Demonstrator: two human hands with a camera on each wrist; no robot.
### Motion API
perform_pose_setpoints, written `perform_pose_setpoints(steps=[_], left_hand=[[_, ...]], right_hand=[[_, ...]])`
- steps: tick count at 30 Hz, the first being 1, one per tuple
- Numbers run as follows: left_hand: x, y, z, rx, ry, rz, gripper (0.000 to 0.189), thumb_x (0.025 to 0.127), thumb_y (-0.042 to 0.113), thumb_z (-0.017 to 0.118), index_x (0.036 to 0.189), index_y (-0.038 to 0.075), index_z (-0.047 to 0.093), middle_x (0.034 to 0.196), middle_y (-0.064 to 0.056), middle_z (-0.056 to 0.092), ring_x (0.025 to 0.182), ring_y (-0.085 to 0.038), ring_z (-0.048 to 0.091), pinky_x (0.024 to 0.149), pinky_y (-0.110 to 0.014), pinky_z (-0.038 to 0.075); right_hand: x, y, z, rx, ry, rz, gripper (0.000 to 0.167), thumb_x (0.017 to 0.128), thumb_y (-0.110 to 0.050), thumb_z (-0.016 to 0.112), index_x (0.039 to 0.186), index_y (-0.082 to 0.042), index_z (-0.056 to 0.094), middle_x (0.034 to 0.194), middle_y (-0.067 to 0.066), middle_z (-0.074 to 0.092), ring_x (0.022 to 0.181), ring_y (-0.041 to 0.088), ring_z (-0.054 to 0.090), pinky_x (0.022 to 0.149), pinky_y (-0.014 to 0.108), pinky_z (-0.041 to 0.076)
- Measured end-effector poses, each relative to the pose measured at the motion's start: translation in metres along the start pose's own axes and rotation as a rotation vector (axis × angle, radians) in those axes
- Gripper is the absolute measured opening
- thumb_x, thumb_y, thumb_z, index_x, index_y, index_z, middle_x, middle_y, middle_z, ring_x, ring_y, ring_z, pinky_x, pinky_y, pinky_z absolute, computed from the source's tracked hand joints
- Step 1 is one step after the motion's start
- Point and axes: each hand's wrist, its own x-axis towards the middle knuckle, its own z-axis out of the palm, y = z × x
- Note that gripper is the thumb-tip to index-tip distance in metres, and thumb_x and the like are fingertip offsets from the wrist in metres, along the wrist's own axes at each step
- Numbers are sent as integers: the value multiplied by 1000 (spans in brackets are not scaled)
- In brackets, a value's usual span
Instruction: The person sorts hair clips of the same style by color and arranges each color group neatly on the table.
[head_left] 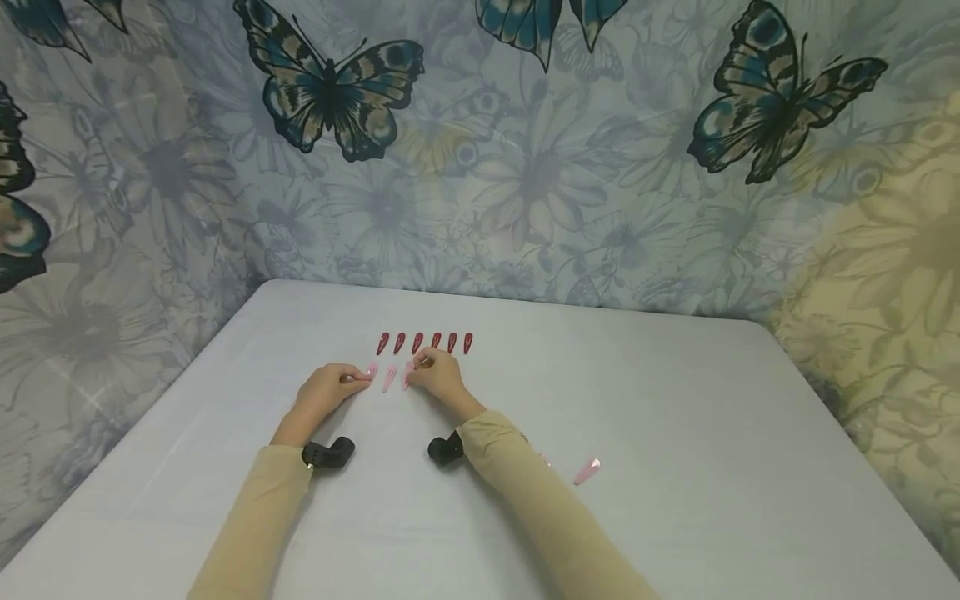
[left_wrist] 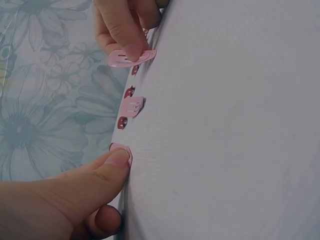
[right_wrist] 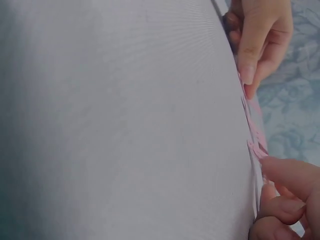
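Note:
On the white table, my left hand [head_left: 328, 393] pinches the leftmost pink snap hair clip [head_left: 372, 370] between thumb and finger. My right hand [head_left: 444, 382] holds another pink hair clip [left_wrist: 131, 58] by its middle, at the right end of the short pink row. Between the two hands lies a middle pink clip [head_left: 389, 378], slanted and untouched. A row of several dark red hair clips [head_left: 400, 342] runs just beyond the pink ones, evenly spaced. The right fingers overlap part of that row in the head view.
Nearer me on the right lies a loose pink clip [head_left: 587, 471], with a second pink clip [head_left: 543, 459] mostly hidden by the right sleeve [head_left: 540, 492]. Black wrist cameras [head_left: 330, 453] sit on both wrists. Behind the table stands a butterfly-patterned wall [head_left: 540, 192].

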Motion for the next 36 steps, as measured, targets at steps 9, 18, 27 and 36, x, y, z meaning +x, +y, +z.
perform_pose_setpoints(steps=[9, 18, 27, 36], left_hand=[[-1, 0, -1, -13, 1, -4, 24, 92, 26, 67, 103, 6, 74, 80, -9, 61, 73, -20, 49, 63, -28, 35], [-2, -1, 0, -10, 7, -8, 29, 90, 34, 68, 101, 8, 74, 85, -11, 64, 77, -22, 51, 67, -31, 38], [-4, 4, 0, -3, -9, -12, 23, 92, 25, 67, 102, 6, 74, 91, -14, 67, 77, -22, 51, 67, -31, 39], [-4, 2, 2, -2, 11, -18, 24, 90, 26, 68, 103, 6, 74, 80, -9, 62, 73, -20, 49, 64, -28, 35]], right_hand=[[0, -2, 1, -83, 32, 2, 16, 74, -4, 79, 80, 4, 67, 65, -2, 50, 62, 8, 41, 56, 16, 32], [0, -2, 4, -96, 26, 30, 14, 76, -4, 78, 81, 5, 69, 70, 10, 65, 59, 7, 44, 53, 15, 34], [-2, -1, 3, -21, 45, 76, 16, 75, -5, 79, 83, 5, 69, 64, -1, 56, 58, 6, 45, 53, 16, 35], [-7, -3, 2, -10, 52, 59, 14, 77, -4, 77, 84, 6, 70, 72, 12, 66, 58, 7, 45, 54, 16, 35]])
